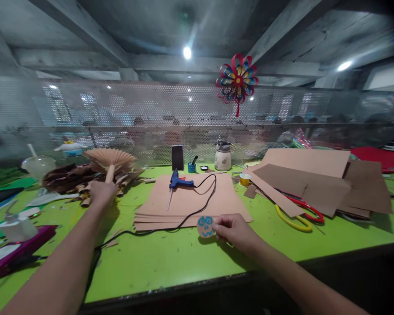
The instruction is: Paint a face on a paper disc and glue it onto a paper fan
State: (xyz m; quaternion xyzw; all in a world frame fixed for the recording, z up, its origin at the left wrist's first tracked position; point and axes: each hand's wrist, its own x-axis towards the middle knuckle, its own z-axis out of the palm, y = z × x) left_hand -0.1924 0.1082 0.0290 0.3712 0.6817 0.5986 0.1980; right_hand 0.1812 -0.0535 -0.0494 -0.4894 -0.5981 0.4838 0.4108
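My left hand (102, 192) is closed around the lower end of the rolled handle of a pleated brown paper fan (110, 155). Its fingertips are hidden behind the hand. Just beside it lie several rolled brown paper tubes (85, 202). Between thumb and fingers, my right hand (234, 231) pinches the edge of a small round brown paper disc (205, 227) with a face drawn in blue. Beyond the disc is a stack of brown paper sheets (157, 192), on which a blue glue gun (180, 181) rests with a glue stick beside or under its tip.
A black cord (184, 224) crosses the green table (164, 267). Scissors with red and yellow handles (297, 223) lie partly under large brown sheets (302, 183). At the back stand a blue paint jar (191, 167) and a pale jug (223, 158). A purple power strip (22, 251) sits left.
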